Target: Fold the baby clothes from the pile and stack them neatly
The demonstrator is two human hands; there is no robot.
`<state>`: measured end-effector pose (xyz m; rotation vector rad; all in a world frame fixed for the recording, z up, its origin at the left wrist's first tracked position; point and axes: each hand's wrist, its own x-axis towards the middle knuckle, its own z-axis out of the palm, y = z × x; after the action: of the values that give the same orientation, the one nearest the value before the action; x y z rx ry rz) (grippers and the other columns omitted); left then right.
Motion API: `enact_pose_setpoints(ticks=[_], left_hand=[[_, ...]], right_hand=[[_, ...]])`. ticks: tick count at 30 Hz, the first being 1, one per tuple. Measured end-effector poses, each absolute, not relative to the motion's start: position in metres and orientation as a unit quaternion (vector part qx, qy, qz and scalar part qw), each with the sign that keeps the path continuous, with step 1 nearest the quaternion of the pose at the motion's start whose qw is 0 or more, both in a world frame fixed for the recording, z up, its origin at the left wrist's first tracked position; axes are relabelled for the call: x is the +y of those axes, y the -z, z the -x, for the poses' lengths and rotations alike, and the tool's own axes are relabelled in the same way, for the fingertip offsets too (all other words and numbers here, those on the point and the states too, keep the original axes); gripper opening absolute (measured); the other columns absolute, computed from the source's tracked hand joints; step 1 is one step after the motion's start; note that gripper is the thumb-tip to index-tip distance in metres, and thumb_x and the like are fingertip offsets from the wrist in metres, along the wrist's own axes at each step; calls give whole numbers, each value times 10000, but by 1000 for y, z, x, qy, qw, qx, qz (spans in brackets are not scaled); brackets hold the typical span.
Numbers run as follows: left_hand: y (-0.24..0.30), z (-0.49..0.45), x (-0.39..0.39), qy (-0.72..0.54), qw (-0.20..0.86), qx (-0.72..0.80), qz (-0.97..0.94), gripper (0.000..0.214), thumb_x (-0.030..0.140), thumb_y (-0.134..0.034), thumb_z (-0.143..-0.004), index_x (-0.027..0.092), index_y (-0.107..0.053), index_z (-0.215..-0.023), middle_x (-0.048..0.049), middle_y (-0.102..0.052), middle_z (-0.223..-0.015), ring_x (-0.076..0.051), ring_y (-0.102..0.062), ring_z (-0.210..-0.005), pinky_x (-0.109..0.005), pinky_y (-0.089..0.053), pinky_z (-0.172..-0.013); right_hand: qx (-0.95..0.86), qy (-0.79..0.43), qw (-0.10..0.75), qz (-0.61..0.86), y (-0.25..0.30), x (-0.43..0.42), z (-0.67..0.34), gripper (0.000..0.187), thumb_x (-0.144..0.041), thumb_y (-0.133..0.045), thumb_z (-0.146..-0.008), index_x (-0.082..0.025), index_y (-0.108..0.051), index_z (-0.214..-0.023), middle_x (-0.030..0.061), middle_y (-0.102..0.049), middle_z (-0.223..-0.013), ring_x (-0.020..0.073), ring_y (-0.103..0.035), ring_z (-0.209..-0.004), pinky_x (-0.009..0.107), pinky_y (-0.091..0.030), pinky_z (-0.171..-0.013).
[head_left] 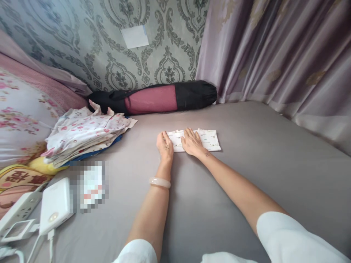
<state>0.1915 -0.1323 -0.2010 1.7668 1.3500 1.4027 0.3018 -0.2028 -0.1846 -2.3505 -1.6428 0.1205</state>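
A small white folded cloth (208,139) with tiny prints lies flat on the grey bed sheet (246,175). My left hand (165,145) rests on the cloth's left end, fingers curled down onto it. My right hand (192,142) lies flat on the middle of the cloth, fingers spread and pressing it to the sheet. A pale bangle (159,182) sits on my left wrist. Both forearms reach forward from white sleeves.
A pile of white floral garments (87,133) lies to the left. A black and pink rolled bag (156,98) rests against the patterned wall. Pink floral bedding (19,113), white chargers (53,206) and cables are at the left; a mauve curtain (287,54) hangs on the right.
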Motion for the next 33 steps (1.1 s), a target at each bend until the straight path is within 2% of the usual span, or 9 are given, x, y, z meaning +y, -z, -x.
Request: enact_pose_setpoints(ticks=[9, 16, 22, 33], left_hand=[[202, -181, -120, -545, 338, 544, -541, 277, 318, -365, -952, 191, -596, -867, -70, -681, -857, -184, -644, -850, -304, -490, -815], [207, -181, -118, -568, 347, 536, -519, 300, 356, -358, -948, 186, -595, -873, -69, -679, -841, -177, -647, -820, -302, -497, -787], [208, -180, -117, -581, 345, 534, -508, 288, 351, -371, -940, 182, -587, -851, -59, -667, -805, -165, -645, -782, -290, -499, -762], [211, -180, -114, -590, 361, 530, -490, 295, 351, -368, -939, 176, -590, -856, -54, -666, -794, -154, -659, -775, -282, -507, -757]], right_hand=[[-566, -13, 135, 813, 201, -200, -299, 585, -334, -236, -997, -19, -364, -1474, 154, -306, -1562, 244, -218, -1458, 393, -105, -1189], [-570, -11, 125, 812, 191, -187, -290, 584, -327, -250, -993, 6, -385, -1454, 183, -332, -1544, 271, -231, -1451, 423, -86, -1187], [-580, -4, 142, 802, 197, -180, -275, 587, -322, -276, -990, 7, -356, -1470, 176, -356, -1534, 272, -280, -1426, 391, -114, -1179], [-577, -21, 133, 805, 196, -174, -274, 590, -312, -275, -982, 18, -351, -1466, 192, -342, -1537, 284, -269, -1429, 424, -111, -1179]])
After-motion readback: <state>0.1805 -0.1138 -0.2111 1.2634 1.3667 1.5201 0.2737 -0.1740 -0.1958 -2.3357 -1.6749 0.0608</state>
